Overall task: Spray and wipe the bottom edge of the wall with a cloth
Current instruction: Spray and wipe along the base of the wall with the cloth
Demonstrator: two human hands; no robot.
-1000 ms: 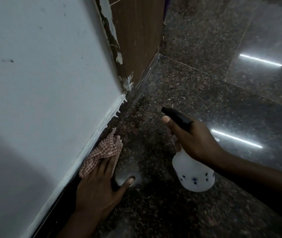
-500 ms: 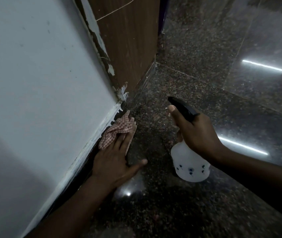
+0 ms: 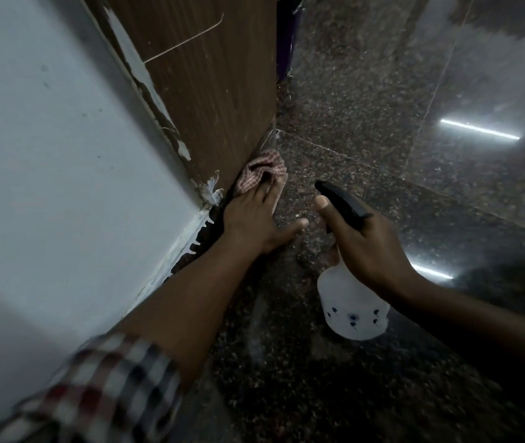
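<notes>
Sliding farther along the wall's bottom edge (image 3: 210,215), the flat-fingered left hand (image 3: 254,215) pressed a soft, limp checked cloth (image 3: 259,171) beneath the wooden panel (image 3: 210,91), while the right hand (image 3: 366,247) gripped the light spray bottle (image 3: 350,305) by its neck.

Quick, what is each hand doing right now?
Left hand: open, fingers straight, pressing the cloth.
Right hand: closed around the spray bottle.

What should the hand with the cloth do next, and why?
Probably slide the checkered cloth along the bottom edge toward the white wall. The left hand presses it at the foot of the wooden panel, close to the panel's far corner, so little edge remains ahead. The right hand grips the spray bottle.
</notes>
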